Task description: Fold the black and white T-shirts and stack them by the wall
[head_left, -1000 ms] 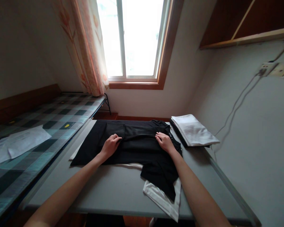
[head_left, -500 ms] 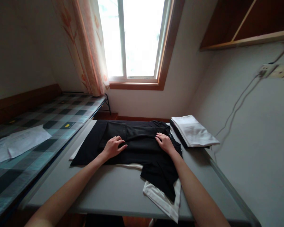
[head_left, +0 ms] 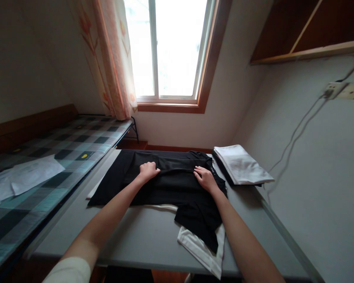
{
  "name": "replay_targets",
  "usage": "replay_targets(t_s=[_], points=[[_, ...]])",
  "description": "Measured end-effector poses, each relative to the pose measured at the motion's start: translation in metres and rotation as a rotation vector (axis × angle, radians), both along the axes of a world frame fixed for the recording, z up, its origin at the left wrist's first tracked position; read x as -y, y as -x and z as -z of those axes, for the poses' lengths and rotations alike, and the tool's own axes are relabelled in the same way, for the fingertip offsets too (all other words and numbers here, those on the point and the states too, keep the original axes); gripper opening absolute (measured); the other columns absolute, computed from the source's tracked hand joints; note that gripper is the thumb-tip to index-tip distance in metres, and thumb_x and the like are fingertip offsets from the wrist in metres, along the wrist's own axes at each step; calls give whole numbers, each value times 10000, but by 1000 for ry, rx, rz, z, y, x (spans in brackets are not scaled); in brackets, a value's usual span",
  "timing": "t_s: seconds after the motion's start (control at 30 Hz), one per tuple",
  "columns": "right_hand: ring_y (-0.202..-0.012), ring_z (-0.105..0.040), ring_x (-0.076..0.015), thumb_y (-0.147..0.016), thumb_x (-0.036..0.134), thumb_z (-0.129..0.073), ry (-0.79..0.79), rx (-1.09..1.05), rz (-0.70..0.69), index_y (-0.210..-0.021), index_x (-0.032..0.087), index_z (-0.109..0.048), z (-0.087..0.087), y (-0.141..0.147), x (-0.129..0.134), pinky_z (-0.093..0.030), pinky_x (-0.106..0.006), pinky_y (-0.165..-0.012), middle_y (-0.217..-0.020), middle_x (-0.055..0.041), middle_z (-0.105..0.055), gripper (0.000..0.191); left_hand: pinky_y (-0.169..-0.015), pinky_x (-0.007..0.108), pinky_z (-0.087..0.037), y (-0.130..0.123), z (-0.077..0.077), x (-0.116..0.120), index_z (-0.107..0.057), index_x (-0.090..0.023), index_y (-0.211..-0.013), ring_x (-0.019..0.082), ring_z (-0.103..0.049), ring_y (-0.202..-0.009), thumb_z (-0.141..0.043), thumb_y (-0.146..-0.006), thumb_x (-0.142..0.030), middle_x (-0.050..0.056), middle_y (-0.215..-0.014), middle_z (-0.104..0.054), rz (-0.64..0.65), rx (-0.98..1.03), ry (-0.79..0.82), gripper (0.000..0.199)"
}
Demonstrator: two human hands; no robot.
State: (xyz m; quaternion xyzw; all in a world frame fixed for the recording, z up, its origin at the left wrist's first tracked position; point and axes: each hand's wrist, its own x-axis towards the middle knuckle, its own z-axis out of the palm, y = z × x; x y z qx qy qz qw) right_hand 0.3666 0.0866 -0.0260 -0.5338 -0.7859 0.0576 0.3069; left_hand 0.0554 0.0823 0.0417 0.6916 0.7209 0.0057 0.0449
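Note:
A black T-shirt (head_left: pixel 171 188) lies spread sideways on the grey table, its folded-in sleeve strip at the far side. One black sleeve hangs toward me. White cloth (head_left: pixel 199 249) shows from underneath it. My left hand (head_left: pixel 149 170) is closed on the black fabric near the middle of the shirt, fingers curled and thumb toward the right. Toward the collar end, my right hand (head_left: pixel 205 178) rests on the shirt with fingers stretched out over the cloth. A shallow ridge of fabric runs between the two hands.
Folded white cloth (head_left: pixel 238 163) sits on dark folded cloth at the table's right. A bed with a checked mattress (head_left: pixel 73 157) and paper sheets (head_left: pixel 35 175) stands left. A cable (head_left: pixel 295 131) hangs along the right wall. Grey tabletop (head_left: pixel 147 236) shows at the front.
My left hand has shifted right and slightly away from me, and its fingers have closed on the T-shirt. My right hand stays in about the same spot.

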Motion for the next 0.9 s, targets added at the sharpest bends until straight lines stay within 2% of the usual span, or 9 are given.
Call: replay_targets(t_s=[0.2,0.4,0.47,0.53,0.6,0.63,0.77,0.83,0.9], points=[[-1205,-587,-255,-915,310,-506,5,12,6,-1080,173,-736,-1,1,1,-425,-426,-1067,-1236,-121,-666,314,-796,367,-485,1,1,-1,-700,-139,-1032,305,-661,-1017,-451,-895,-402,210,-1079,-694,69,5,24,386],[-1208,-583,-246,-923,304,-502,13,40,15,-1095,156,-729,-3,1,3,-421,-404,-1065,-1241,-127,-663,321,-796,357,-489,2,0,-1,-705,-190,-983,282,-666,-973,-454,-896,-482,148,-1024,-709,91,29,43,395],[-1224,-568,-255,-927,298,-497,-3,81,26,-1110,136,-722,-6,3,5,-415,-415,-1065,-1258,-141,-650,332,-812,369,-491,2,2,1,-708,-195,-951,280,-657,-976,-417,-909,-522,138,-1032,-701,81,36,-26,439],[-1289,-505,-281,-932,307,-490,-61,138,42,-1135,122,-709,-12,7,9,-378,-455,-1087,-1328,-160,-599,351,-906,402,-464,4,9,3,-704,-195,-983,289,-607,-1091,-400,-921,-515,145,-1146,-663,87,31,-202,446],[-1366,-408,-300,-941,336,-474,-137,178,45,-1191,128,-680,-19,16,14,-316,-497,-1119,-1418,-162,-515,385,-1032,438,-384,7,19,4,-678,-197,-1108,298,-494,-1256,-425,-920,-476,151,-1316,-573,84,25,-385,421],[-1393,-366,-296,-950,356,-456,-160,186,32,-1237,138,-654,-21,21,17,-288,-504,-1132,-1453,-154,-477,411,-1078,456,-337,9,24,4,-651,-198,-1184,301,-433,-1317,-437,-917,-460,150,-1379,-526,70,25,-425,431],[-1436,-290,-255,-977,445,-368,-60,228,-65,-1432,154,-468,-24,48,28,-266,-455,-1150,-1532,-127,-366,549,-1126,622,-168,12,41,2,-571,-263,-1340,393,-244,-1423,-414,-913,-501,102,-1495,-427,-11,45,-346,514],[-1447,-262,-258,-970,511,-347,37,292,-90,-1478,154,-394,-21,58,31,-250,-450,-1155,-1560,-122,-308,622,-1081,720,-113,13,42,1,-538,-338,-1369,462,-166,-1429,-394,-903,-563,54,-1537,-374,-38,54,-293,537],[-1453,-242,-266,-961,564,-323,108,355,-87,-1493,162,-365,-19,61,33,-222,-460,-1162,-1573,-113,-279,668,-1045,756,-136,15,38,0,-492,-391,-1393,490,-167,-1419,-366,-891,-626,24,-1558,-340,-50,75,-226,569]])
